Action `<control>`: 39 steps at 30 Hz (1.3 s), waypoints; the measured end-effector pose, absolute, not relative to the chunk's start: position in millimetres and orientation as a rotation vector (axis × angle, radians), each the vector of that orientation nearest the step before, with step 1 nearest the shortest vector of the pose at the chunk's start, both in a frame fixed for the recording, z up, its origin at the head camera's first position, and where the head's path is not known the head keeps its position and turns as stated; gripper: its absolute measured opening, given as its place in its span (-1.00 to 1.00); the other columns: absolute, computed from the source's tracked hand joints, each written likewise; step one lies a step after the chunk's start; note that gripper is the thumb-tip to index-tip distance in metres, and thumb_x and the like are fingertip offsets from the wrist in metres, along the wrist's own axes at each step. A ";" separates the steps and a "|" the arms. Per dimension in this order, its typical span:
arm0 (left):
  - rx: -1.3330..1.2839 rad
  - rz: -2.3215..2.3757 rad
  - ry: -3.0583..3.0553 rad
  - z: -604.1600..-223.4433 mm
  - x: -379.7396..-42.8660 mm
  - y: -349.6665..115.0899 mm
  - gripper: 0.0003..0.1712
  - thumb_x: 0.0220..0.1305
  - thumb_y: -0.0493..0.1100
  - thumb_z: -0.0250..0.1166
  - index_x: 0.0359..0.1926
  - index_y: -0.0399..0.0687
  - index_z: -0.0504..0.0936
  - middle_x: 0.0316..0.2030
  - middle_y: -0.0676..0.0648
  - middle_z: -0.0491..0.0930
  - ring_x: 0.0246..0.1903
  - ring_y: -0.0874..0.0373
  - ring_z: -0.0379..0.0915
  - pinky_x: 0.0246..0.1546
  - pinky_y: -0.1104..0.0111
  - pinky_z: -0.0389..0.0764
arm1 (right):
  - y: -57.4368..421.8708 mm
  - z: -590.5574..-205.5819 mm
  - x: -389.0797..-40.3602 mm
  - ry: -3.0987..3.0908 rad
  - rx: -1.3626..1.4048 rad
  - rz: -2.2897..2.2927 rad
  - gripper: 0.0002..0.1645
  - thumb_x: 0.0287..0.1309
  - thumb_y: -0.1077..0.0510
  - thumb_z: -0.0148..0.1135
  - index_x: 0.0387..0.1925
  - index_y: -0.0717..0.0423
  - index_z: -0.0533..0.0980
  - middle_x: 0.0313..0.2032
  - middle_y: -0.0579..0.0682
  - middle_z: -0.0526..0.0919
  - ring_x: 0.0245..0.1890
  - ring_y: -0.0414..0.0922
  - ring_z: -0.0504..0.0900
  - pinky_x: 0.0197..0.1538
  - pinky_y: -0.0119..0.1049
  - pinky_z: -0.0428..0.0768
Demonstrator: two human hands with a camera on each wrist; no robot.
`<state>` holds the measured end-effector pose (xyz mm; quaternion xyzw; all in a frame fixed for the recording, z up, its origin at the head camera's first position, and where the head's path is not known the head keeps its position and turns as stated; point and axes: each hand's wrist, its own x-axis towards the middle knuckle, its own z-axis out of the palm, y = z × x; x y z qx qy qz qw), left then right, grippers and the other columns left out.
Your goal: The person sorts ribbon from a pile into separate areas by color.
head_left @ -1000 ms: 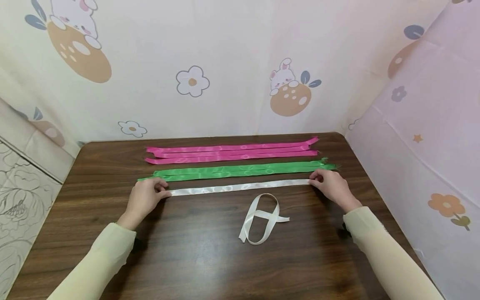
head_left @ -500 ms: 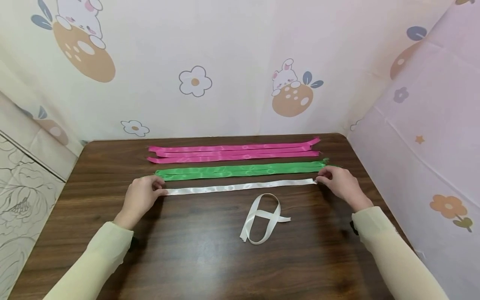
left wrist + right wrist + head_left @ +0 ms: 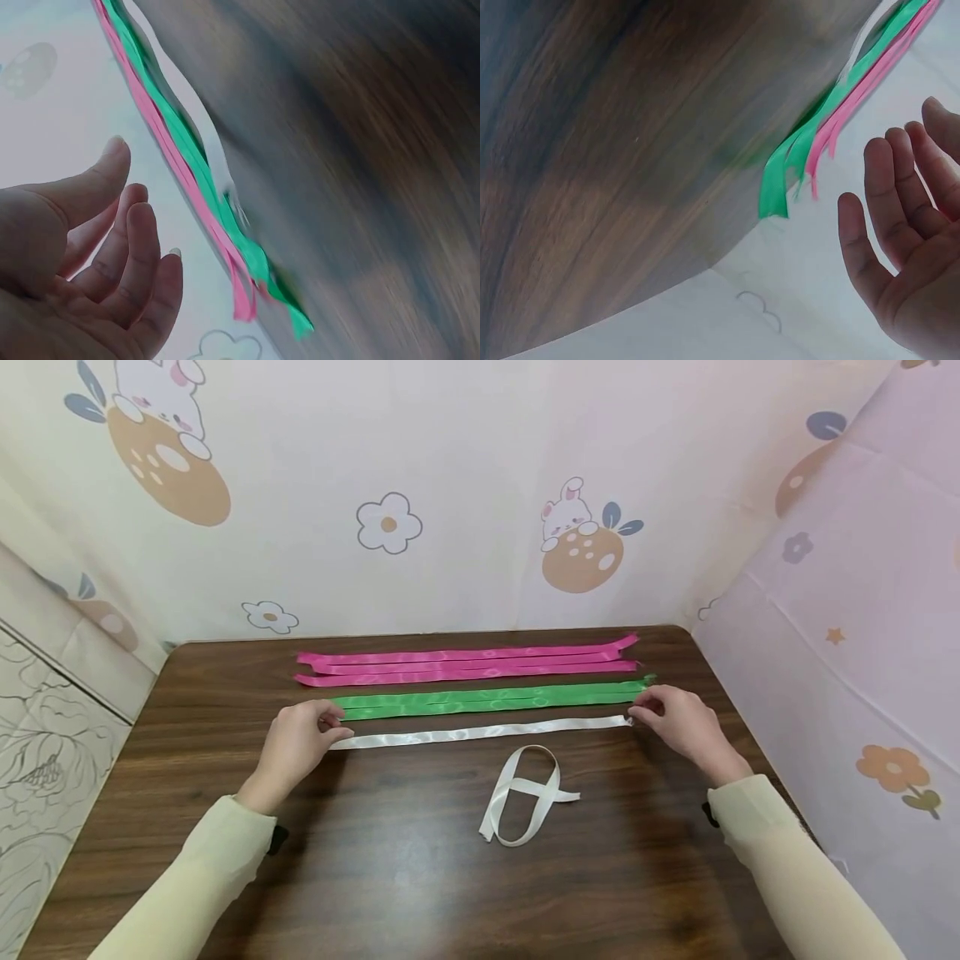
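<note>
A narrow white ribbon (image 3: 465, 734) lies stretched sideways across the table, in front of the coloured ones. My left hand (image 3: 294, 737) hovers over its left end, and in the left wrist view that hand (image 3: 112, 255) shows thumb and fingers apart with nothing between them. At the other end is my right hand (image 3: 678, 727), its fingertips close to the frayed tip. The right wrist view has the same hand (image 3: 907, 232) with spread, loosely bent fingers, holding nothing. Green ribbons (image 3: 480, 700) run just behind the white one, their ends partly covered by the hands.
Pink ribbons (image 3: 457, 665) lie in a row near the back edge of the brown wooden table (image 3: 375, 877). A loosely looped cream ribbon (image 3: 542, 806) rests nearer the front. Behind stands a wall covering (image 3: 465, 460) printed with rabbits and flowers.
Both hands have let go of the white ribbon's ends. The right hand has shifted outward to the right; the left has lifted slightly. The ribbon stays laid out straight.
</note>
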<state>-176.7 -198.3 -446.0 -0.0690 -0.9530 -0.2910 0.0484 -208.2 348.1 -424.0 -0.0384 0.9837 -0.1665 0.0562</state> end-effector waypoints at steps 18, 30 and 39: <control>-0.400 -0.980 -2.891 -446.6 -175.6 -139.6 -0.75 0.18 -0.17 0.54 -0.17 -0.22 0.78 -0.37 -0.09 0.77 -0.39 0.11 0.62 -0.27 0.20 0.66 | 313.4 -433.6 -191.5 3.029 -0.229 -0.575 -0.76 0.35 -0.02 0.35 -0.11 0.04 0.69 -0.18 0.06 0.73 -0.23 -0.03 0.61 -0.20 -0.06 0.56; -0.500 -1.010 -2.913 -453.0 -177.7 -95.9 -0.76 0.19 -0.10 0.54 -0.19 -0.12 0.78 -0.35 -0.03 0.76 -0.36 0.12 0.64 -0.27 0.23 0.64 | 296.8 -434.5 -180.8 3.067 -0.319 -0.627 -0.80 0.32 0.03 0.39 -0.13 0.04 0.68 -0.26 -0.01 0.70 -0.26 -0.08 0.59 -0.19 -0.14 0.52; -0.549 -1.063 -2.929 -458.7 -177.4 -68.7 -0.79 0.17 -0.12 0.56 -0.22 -0.09 0.77 -0.38 0.02 0.73 -0.38 0.13 0.63 -0.26 0.28 0.60 | 290.2 -438.2 -177.4 3.085 -0.359 -0.631 -0.78 0.27 0.02 0.43 -0.13 0.03 0.69 -0.29 -0.05 0.71 -0.27 -0.11 0.59 -0.19 -0.17 0.52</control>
